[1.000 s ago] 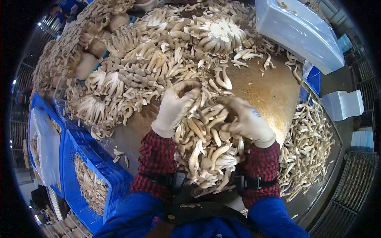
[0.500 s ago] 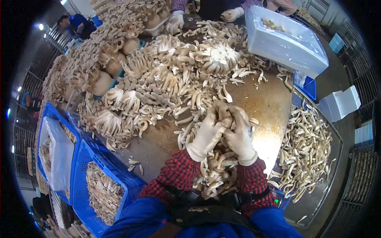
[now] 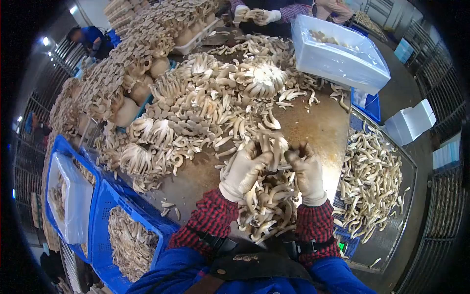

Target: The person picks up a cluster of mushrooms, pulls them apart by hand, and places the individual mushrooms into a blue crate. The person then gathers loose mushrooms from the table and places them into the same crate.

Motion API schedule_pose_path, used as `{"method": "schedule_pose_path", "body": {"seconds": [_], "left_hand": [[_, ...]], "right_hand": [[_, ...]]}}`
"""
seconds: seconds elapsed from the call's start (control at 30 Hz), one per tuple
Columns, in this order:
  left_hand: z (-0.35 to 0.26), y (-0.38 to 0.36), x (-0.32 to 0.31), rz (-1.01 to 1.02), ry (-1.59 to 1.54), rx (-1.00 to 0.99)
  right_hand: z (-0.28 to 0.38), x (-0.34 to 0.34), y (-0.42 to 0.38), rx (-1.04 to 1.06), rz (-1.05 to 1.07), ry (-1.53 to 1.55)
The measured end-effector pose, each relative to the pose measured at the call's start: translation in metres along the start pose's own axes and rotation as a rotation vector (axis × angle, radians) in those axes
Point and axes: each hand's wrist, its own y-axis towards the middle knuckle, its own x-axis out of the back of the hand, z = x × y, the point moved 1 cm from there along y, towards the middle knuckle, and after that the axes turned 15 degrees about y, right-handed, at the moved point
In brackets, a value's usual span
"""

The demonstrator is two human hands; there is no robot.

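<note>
My left hand (image 3: 246,169), in a pale glove, has its fingers bent around a small cluster of oyster-type mushrooms (image 3: 275,147) in front of me. Beside that cluster on its right is my right hand (image 3: 308,175), gloved too, its darkened fingers loosely bent and apart, with nothing visible in them. Whether its fingertips touch the cluster is hard to see. Below and between both hands lies a heap of loose mushrooms (image 3: 268,206) at the table edge near my body. A large pile of mushroom clusters (image 3: 196,105) spreads beyond my left hand.
Blue crates (image 3: 105,215) with mushrooms stand at the left. On the right, loose mushrooms (image 3: 369,186) cover a lower tray. A lined white box (image 3: 338,56) stands on the metal table (image 3: 313,120). Across it are a co-worker's gloved hands (image 3: 257,16); another person (image 3: 93,39) is farther left.
My hands have moved apart from being together, the right shifting rightward, with the cluster now showing between them. The co-worker's hands have come together. The whole view has shifted slightly.
</note>
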Motion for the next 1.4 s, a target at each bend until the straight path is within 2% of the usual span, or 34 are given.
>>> {"method": "schedule_pose_path", "body": {"seconds": [0.03,0.07,0.17,0.23,0.27,0.3,0.37,0.4,0.43,0.53,0.57,0.63,0.67,0.7,0.77,0.8,0.83,0.9,0.97,1.0,1.03,1.07,1.1,1.13,1.2,1.27,1.3,1.33,1.37,1.4], "left_hand": [[0.006,0.0,0.004,0.012,0.198,0.006],[0.006,-0.001,-0.002,-0.07,0.365,-0.08],[0.003,-0.006,-0.001,-0.077,0.14,-0.022],[-0.001,-0.007,0.002,-0.179,-0.136,-0.05],[-0.007,-0.007,0.005,-0.136,-0.121,-0.036],[-0.012,-0.009,0.004,-0.136,-0.122,-0.036],[-0.023,-0.018,-0.006,0.022,0.213,0.068],[-0.026,-0.021,-0.009,0.101,0.379,0.121],[-0.023,-0.021,-0.007,0.101,0.378,0.124],[-0.007,-0.014,0.008,-0.129,-0.022,0.008],[-0.012,-0.013,0.006,-0.041,-0.08,-0.08],[-0.001,-0.011,0.016,0.045,0.47,-0.052],[-0.006,-0.011,0.008,0.158,0.428,0.031],[-0.002,-0.012,0.008,0.12,0.532,0.021],[0.001,-0.006,0.011,-0.032,0.588,-0.048],[-0.031,-0.015,-0.007,-0.103,0.413,0.079],[-0.027,-0.012,-0.003,-0.1,0.414,0.083],[-0.021,-0.009,0.013,-0.286,0.536,-0.024],[-0.006,-0.006,0.023,-0.269,0.571,0.0],[0.012,-0.002,0.023,-0.201,0.574,-0.081],[0.028,0.0,0.024,-0.131,0.577,-0.161],[0.007,-0.009,0.007,-0.063,0.734,0.061],[0.01,-0.005,-0.001,-0.059,0.681,-0.151],[0.01,-0.004,-0.005,-0.071,0.668,-0.165],[0.01,-0.002,-0.003,-0.086,0.656,-0.175],[0.015,-0.002,0.014,-0.198,0.559,-0.176],[-0.013,-0.003,0.009,-0.326,0.593,-0.032],[-0.017,-0.002,0.02,-0.298,0.761,0.014],[-0.021,-0.003,0.033,-0.267,0.927,0.061],[-0.024,-0.007,0.041,-0.265,0.927,0.067]], "right_hand": [[0.0,-0.004,-0.002,0.024,0.054,-0.042],[-0.001,-0.007,-0.005,0.048,0.108,-0.084],[0.004,-0.004,-0.007,0.07,0.184,-0.209],[0.004,0.001,-0.009,-0.013,0.084,0.229],[0.01,-0.002,-0.011,-0.163,0.035,0.339],[0.012,-0.005,-0.01,-0.163,0.035,0.339],[0.016,-0.012,-0.009,0.223,0.219,-0.324],[0.012,-0.013,-0.009,0.02,0.271,-0.12],[0.009,-0.011,-0.007,0.017,0.269,-0.12],[0.005,0.003,-0.002,-0.191,0.115,0.196],[0.003,0.004,-0.001,-0.195,0.106,0.197],[0.001,0.001,0.003,0.009,0.22,-0.059],[0.009,-0.009,0.002,0.263,0.312,-0.284],[-0.015,-0.006,0.01,-0.281,0.316,0.43],[-0.012,0.004,0.011,-0.212,0.231,-0.026],[-0.006,0.004,0.011,-0.213,0.226,-0.023],[-0.001,0.006,0.01,-0.239,0.182,0.044],[-0.002,0.015,0.008,-0.274,0.132,0.109],[-0.013,0.026,0.01,-0.141,0.217,-0.013],[-0.018,0.025,0.013,0.137,0.324,-0.247],[-0.021,0.026,0.011,0.127,0.321,-0.244],[-0.02,0.021,0.009,-0.075,0.287,-0.087],[-0.014,0.014,0.007,-0.273,0.25,0.069],[-0.003,0.004,0.005,-0.221,0.254,0.17],[-0.012,0.011,0.012,-0.234,0.266,0.143],[-0.018,0.02,0.015,-0.251,0.28,0.115],[-0.019,0.026,0.015,-0.298,0.237,0.251],[-0.019,0.032,0.017,-0.343,0.193,0.386],[-0.02,0.038,0.02,-0.346,0.193,0.387],[-0.018,0.046,0.024,0.063,0.128,-0.184]]}}
